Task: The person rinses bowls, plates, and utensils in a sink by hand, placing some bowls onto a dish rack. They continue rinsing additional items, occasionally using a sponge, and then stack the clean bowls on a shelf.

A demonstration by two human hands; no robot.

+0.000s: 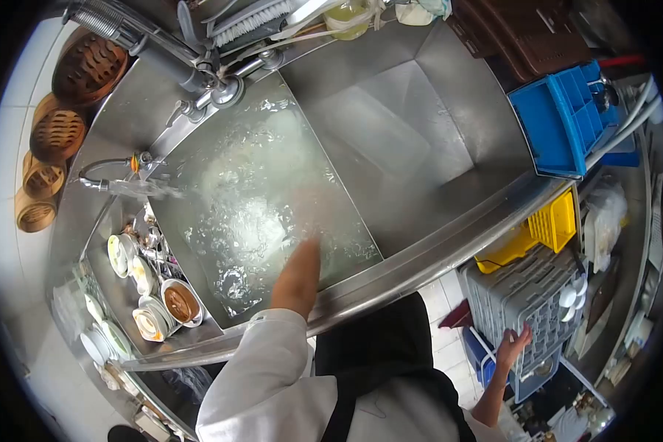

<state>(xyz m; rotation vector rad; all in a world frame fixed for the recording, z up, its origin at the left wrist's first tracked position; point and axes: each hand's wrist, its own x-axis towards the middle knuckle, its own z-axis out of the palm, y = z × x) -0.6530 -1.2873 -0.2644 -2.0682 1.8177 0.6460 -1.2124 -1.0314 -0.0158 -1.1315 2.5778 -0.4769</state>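
Observation:
My left forearm reaches down into the cloudy water of the left sink basin. Below the surface my left hand is a faint pinkish blur, its fingers hidden. A whitish shape shows in the water just left of it. Out to the right side, my right hand hangs with its fingers apart and nothing in them. It overlaps the stack of grey dish racks in this view.
A steel divider separates the water from the right basin. Dirty dishes and brown-stained bowls crowd the left ledge. Bamboo steamers line the wall. A running tap, blue divided bin and yellow basket stand around the sink.

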